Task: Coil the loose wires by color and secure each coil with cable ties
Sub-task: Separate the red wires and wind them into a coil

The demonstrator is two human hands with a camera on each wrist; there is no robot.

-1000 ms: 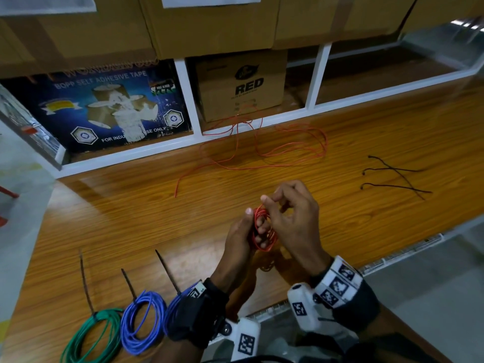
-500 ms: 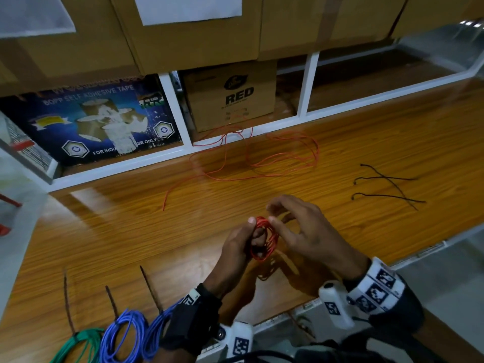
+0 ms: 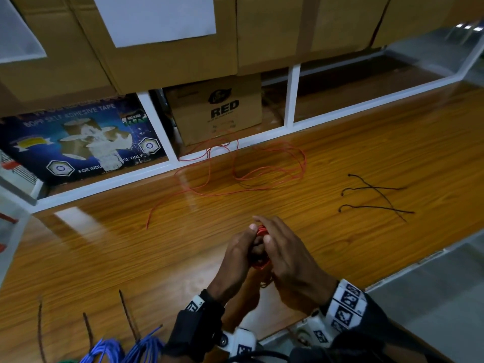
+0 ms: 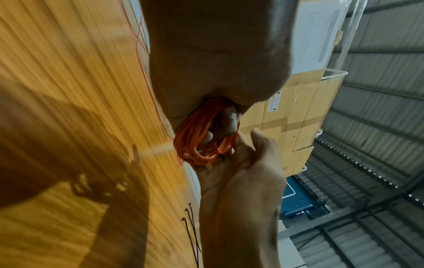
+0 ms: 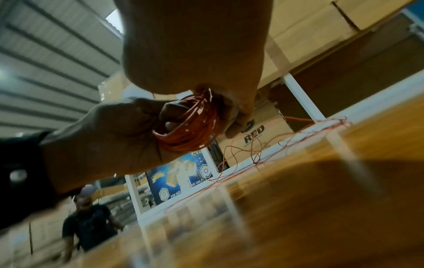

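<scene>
Both hands raised close together above the bench, wrists w/ marker bands. Left hand (image 3: pixel 239 254) has fingers curled through the red wire coil (image 5: pixel 192 125), thumb up on top. Right hand (image 3: pixel 286 254) cups the coil's other side, fingertips (image 3: pixel 259 220) laid over it.

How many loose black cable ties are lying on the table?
3, all right of the hands: one farthest back, one in the middle, one nearest. They cross each other. More ties stick up from the coils at bottom left.
</scene>
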